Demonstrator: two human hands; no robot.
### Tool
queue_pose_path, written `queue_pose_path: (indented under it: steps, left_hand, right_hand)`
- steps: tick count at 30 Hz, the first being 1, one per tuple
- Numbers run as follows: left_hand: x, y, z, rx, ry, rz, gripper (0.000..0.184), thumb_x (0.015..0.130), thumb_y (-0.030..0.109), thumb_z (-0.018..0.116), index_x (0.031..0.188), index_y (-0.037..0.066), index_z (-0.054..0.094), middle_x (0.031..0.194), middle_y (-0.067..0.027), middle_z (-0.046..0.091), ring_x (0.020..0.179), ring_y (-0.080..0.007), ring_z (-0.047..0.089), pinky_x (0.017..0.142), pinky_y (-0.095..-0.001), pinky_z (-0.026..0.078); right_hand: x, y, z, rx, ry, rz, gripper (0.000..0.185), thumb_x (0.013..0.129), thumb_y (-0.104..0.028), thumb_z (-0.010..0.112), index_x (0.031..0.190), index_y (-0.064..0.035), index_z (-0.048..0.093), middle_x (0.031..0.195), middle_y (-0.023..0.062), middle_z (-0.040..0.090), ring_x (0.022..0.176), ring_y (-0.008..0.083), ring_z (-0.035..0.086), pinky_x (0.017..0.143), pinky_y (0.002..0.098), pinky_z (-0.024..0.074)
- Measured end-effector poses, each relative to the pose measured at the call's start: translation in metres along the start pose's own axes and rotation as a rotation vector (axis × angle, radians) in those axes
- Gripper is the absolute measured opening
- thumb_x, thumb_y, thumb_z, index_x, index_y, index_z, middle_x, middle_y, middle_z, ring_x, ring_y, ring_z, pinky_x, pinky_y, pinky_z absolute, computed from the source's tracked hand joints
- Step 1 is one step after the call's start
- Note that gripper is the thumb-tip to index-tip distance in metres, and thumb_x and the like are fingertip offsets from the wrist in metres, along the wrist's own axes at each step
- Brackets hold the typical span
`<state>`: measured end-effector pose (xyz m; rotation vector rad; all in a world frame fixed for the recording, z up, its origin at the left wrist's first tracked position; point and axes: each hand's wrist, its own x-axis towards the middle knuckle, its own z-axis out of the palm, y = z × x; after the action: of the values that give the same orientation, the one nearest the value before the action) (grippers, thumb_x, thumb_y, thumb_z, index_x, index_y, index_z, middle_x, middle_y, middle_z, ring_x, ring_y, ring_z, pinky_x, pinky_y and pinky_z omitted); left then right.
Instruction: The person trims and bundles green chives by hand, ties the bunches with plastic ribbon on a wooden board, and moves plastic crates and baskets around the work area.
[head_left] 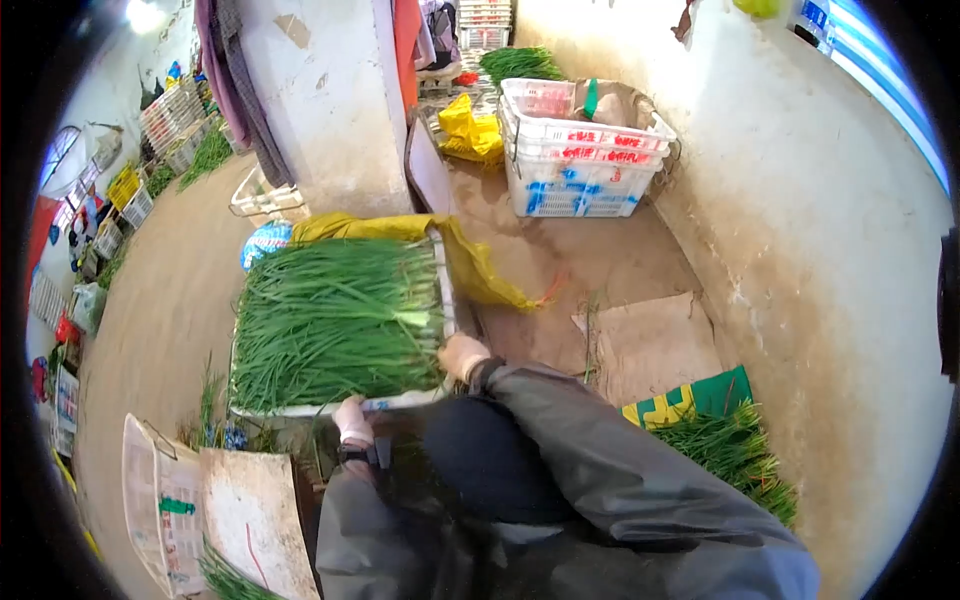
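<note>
A white plastic crate (446, 300) in front of me is filled with long green chives (330, 320), laid flat in rows with their pale ends mostly to the right. My left hand (353, 421) grips the near rim of this crate, fingers curled over the edge. At the near right corner, my right hand (462, 355) is closed on the rim too. Both hands appear gloved, and the fingers are partly hidden by the rim. Yellow sacking (465, 262) lies along the crate's far and right sides.
White stacked crates (588, 180) stand by the right wall. More chives (725, 450) lie at my right near a flat cardboard sheet (655, 345). At lower left are a tilted white crate (150, 510) and a pale board (250, 510). A pillar (330, 120) rises beyond the crate.
</note>
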<state>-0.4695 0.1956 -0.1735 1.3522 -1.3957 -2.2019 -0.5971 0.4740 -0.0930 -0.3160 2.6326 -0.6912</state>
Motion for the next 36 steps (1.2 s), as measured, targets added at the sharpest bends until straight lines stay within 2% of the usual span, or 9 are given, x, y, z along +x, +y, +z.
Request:
queue_pose_path:
  steps: [3,6,10,12,16,22,31,34,36]
  left_hand:
    - [0.009,-0.005,0.009,0.057,0.207,0.093,0.023,0.088,0.009,0.066,0.108,-0.003,0.066,0.096,-0.0175,0.069,0.081,-0.031,0.066,0.072,-0.0479,0.057]
    - [0.02,-0.027,0.02,0.17,0.535,0.391,0.033,0.078,0.004,0.068,0.105,-0.014,0.07,0.099,-0.0244,0.075,0.079,-0.0308,0.065,0.073,-0.0447,0.053]
    - [0.033,-0.044,0.012,0.236,0.569,0.401,0.034,0.08,0.001,0.063,0.106,-0.019,0.068,0.1,-0.0253,0.076,0.078,-0.0305,0.067,0.075,-0.0461,0.053]
    - [0.023,-0.039,0.01,0.326,0.578,0.5,0.035,0.08,0.0,0.063,0.108,-0.02,0.067,0.1,-0.0254,0.076,0.079,-0.0306,0.067,0.076,-0.0452,0.054]
    - [0.027,-0.051,0.001,0.208,0.54,0.509,0.037,0.08,-0.006,0.06,0.115,-0.019,0.064,0.103,-0.0213,0.073,0.084,-0.0293,0.063,0.084,-0.0416,0.054]
    - [0.033,-0.053,-0.017,0.147,0.514,0.57,0.042,0.086,-0.002,0.062,0.127,-0.012,0.06,0.119,-0.0177,0.068,0.093,-0.029,0.064,0.087,-0.0417,0.054]
    - [0.018,-0.048,-0.009,0.104,0.516,0.599,0.049,0.088,0.001,0.057,0.136,-0.009,0.055,0.123,-0.0171,0.067,0.097,-0.0323,0.066,0.09,-0.0441,0.056]
    - [0.012,-0.043,-0.001,0.087,0.494,0.607,0.049,0.089,0.002,0.057,0.137,-0.009,0.055,0.123,-0.0174,0.067,0.098,-0.0327,0.066,0.09,-0.0444,0.056]
    - [0.012,-0.041,0.002,0.082,0.481,0.612,0.049,0.089,0.002,0.057,0.137,-0.009,0.054,0.123,-0.0177,0.067,0.098,-0.033,0.066,0.09,-0.0446,0.056]
  right_hand:
    - [0.051,0.042,0.029,-0.265,-0.155,-0.451,0.054,0.104,-0.042,0.05,0.099,0.0066,0.073,0.101,0.0299,0.072,0.083,0.0437,0.068,0.076,0.0529,0.0539]
    - [0.04,0.048,-0.01,-0.05,-0.312,-0.4,0.05,0.107,-0.044,0.053,0.115,0.0023,0.071,0.096,0.0258,0.074,0.087,0.0393,0.072,0.08,0.0507,0.0565]
    - [0.034,0.073,-0.099,0.139,-0.727,-0.343,0.066,0.106,-0.055,0.052,0.119,0.0073,0.069,0.094,0.0161,0.077,0.081,0.0258,0.073,0.078,0.0438,0.059]
    - [0.056,0.091,-0.144,-0.051,-0.67,-0.328,0.064,0.102,-0.058,0.055,0.117,0.0027,0.072,0.101,0.0175,0.077,0.091,0.0326,0.073,0.086,0.0503,0.0546]
    - [0.139,0.16,-0.224,-0.164,-0.035,-0.307,0.046,0.089,-0.044,0.069,0.112,-0.0049,0.074,0.107,0.0238,0.074,0.1,0.0406,0.07,0.086,0.0492,0.0558]
    - [0.279,0.213,-0.374,-0.376,0.44,-0.15,0.032,0.079,-0.021,0.077,0.106,-0.0046,0.072,0.104,0.0247,0.074,0.101,0.0421,0.071,0.089,0.0486,0.0579]
    - [0.401,0.199,-0.49,-0.526,0.583,-0.034,0.105,0.067,-0.045,0.093,0.148,-0.0008,0.044,0.152,0.0204,0.054,0.144,0.0361,0.048,0.117,0.0436,0.0422]
    - [0.417,0.203,-0.483,-0.577,0.507,-0.006,0.104,0.066,-0.047,0.093,0.147,-0.0024,0.046,0.151,0.018,0.055,0.143,0.0324,0.05,0.112,0.0479,0.0454]
    - [0.425,0.211,-0.479,-0.624,0.56,-0.014,0.075,0.075,-0.039,0.086,0.137,-0.0084,0.057,0.142,0.0167,0.062,0.134,0.0322,0.058,0.106,0.0483,0.0499]
